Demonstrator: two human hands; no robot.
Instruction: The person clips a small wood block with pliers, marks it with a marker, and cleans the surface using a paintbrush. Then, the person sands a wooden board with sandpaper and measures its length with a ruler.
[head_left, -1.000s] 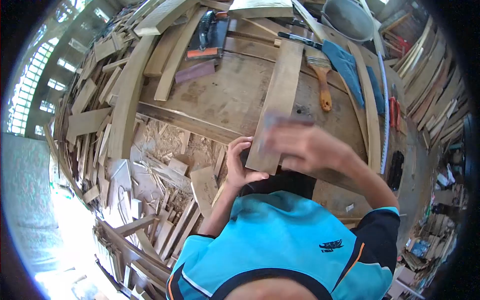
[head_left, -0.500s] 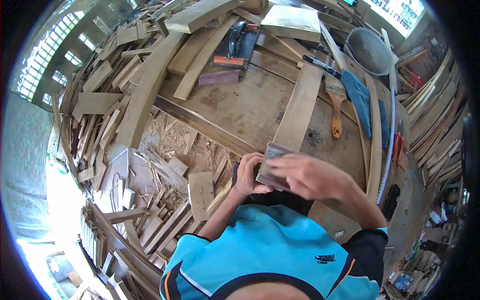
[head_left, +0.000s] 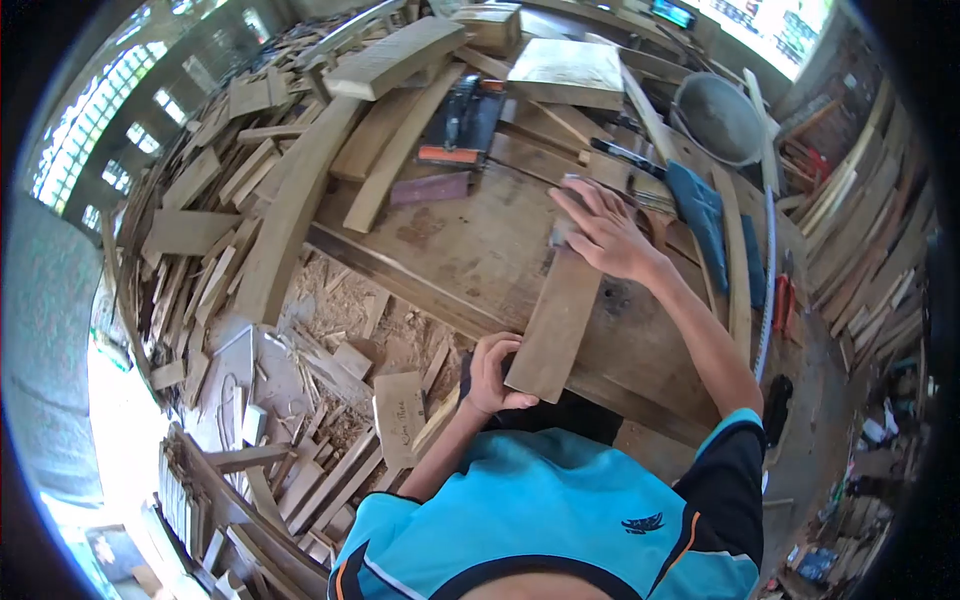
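A long, flat wooden board (head_left: 556, 330) lies on the workbench, its near end reaching past the bench's front edge. My left hand (head_left: 491, 374) grips that end at its left corner, fingers along the side and thumb low by the end. Farther up the board, my right hand (head_left: 612, 236) presses down with fingers stretched forward over a piece of sandpaper (head_left: 559, 236). Only small greyish parts of it show around the fingers; most is covered. Just right of this hand is a paintbrush (head_left: 655, 205), partly hidden.
A float-like tool with an orange edge (head_left: 448, 154) and a purplish strip (head_left: 430, 188) lie on the bench (head_left: 450, 255). A grey bucket (head_left: 718, 118), blue cloth (head_left: 694, 205) and long measuring strip (head_left: 769, 290) are to the right. Wood offcuts (head_left: 325, 440) cover the left floor.
My right hand has slid forward along the board with the sandpaper, away from my body, uncovering the near end. My left hand stays at that end. The view has shifted slightly.
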